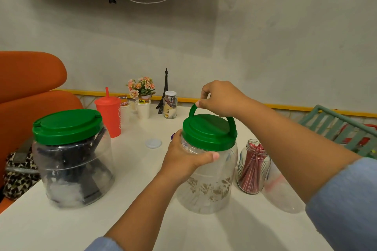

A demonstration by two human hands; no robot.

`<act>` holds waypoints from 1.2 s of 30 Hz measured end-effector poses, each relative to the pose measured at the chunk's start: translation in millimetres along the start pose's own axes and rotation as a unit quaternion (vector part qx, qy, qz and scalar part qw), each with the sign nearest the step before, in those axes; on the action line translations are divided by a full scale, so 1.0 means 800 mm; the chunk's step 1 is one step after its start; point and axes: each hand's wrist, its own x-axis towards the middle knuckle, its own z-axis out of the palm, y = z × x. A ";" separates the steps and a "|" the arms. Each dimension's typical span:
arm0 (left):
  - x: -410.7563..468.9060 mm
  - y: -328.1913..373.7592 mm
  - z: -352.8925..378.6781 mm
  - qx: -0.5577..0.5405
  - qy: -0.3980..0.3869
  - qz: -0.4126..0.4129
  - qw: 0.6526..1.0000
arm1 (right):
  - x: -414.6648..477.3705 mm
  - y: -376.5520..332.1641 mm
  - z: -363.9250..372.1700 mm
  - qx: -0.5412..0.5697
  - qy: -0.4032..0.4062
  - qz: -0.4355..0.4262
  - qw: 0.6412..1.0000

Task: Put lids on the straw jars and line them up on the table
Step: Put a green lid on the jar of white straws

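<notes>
The middle jar (206, 179) is stood on the table (142, 199) with its green lid (210, 131) seated on the neck; whether the lid is fully tightened cannot be told.

Risk: if the jar is lifted by the handle (192, 109) before the lid is locked, the lid may be pulled off and the jar tipped.

Risk: the open glass jar (253, 167) of red straws, just beside at 3 o'clock and under the right forearm, may be knocked over by a sweep of that arm.

The left hand (183, 155) is wrapped round the jar's shoulder just below the lid rim, on the 9 o'clock side, with the thumb at the front. The right hand (220, 98) is curled above the lid at 12 o'clock, and the raised handle is pinched near its top by the fingertips (201, 104).

A second lidded jar (73, 169) is stood at 9 o'clock, well apart. A small white lid (153, 143) is lying at 11 o'clock.
</notes>
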 end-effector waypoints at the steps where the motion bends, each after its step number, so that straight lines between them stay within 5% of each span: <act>1: 0.000 0.000 0.000 0.001 0.000 -0.001 1.000 | 0.000 -0.001 0.000 0.013 -0.005 0.010 1.000; 8: 0.000 -0.003 0.001 -0.002 0.007 0.006 1.000 | 0.009 -0.010 0.001 0.114 -0.080 0.094 0.986; 14: -0.002 -0.003 0.001 -0.007 0.012 0.016 1.000 | 0.014 -0.007 0.002 0.300 -0.089 0.221 0.924; 22: -0.002 -0.001 0.000 0.000 0.004 0.009 1.000 | 0.010 0.005 -0.007 0.214 -0.041 0.230 0.948; 36: -0.003 0.002 0.000 0.008 0.005 0.010 1.000 | -0.027 0.035 -0.050 0.138 -0.143 0.132 0.971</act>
